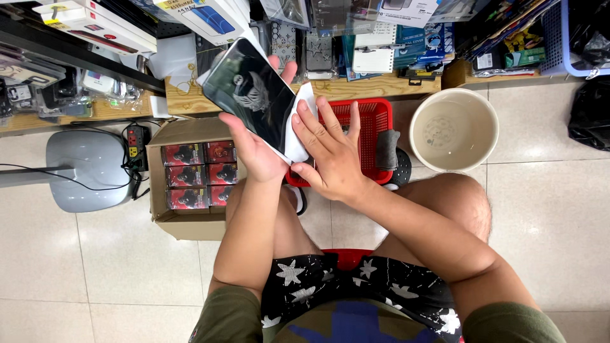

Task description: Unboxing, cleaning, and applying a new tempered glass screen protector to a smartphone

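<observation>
So from my feed here, the left hand (257, 149) is wrapped around the lower edge of a phone (251, 92), thumb on the front and fingers curled behind, tips poking out past the far edge. The phone's a slim black slab, glossy glass with rounded corners, tilted up toward the camera and shiny enough to mirror a pale feathery shape. Right beside the phone, the right hand (330, 159) is laid mostly flat with fingers spread, pressing a white cloth (298, 130) against the phone's right edge; it's not really gripping, more pinning it there. The cloth looks soft and thin, folded, with a corner sticking up past the fingers. Just behind the phone and under both hands sits a red plastic basket (372, 127) with a mesh wall, and a dark grey rag hanging on its rim. Right of the phone, well apart, there's a round cream bucket (452, 129), smooth plastic. Left of the phone, lower down, an open cardboard box (184, 136) holds rows of small red and black packs. Farther left of that is a grey rounded stool seat (89, 168) on pale glossy floor tiles. Above the phone runs a rough wooden shelf (375, 86) crammed with packaged accessories.
</observation>
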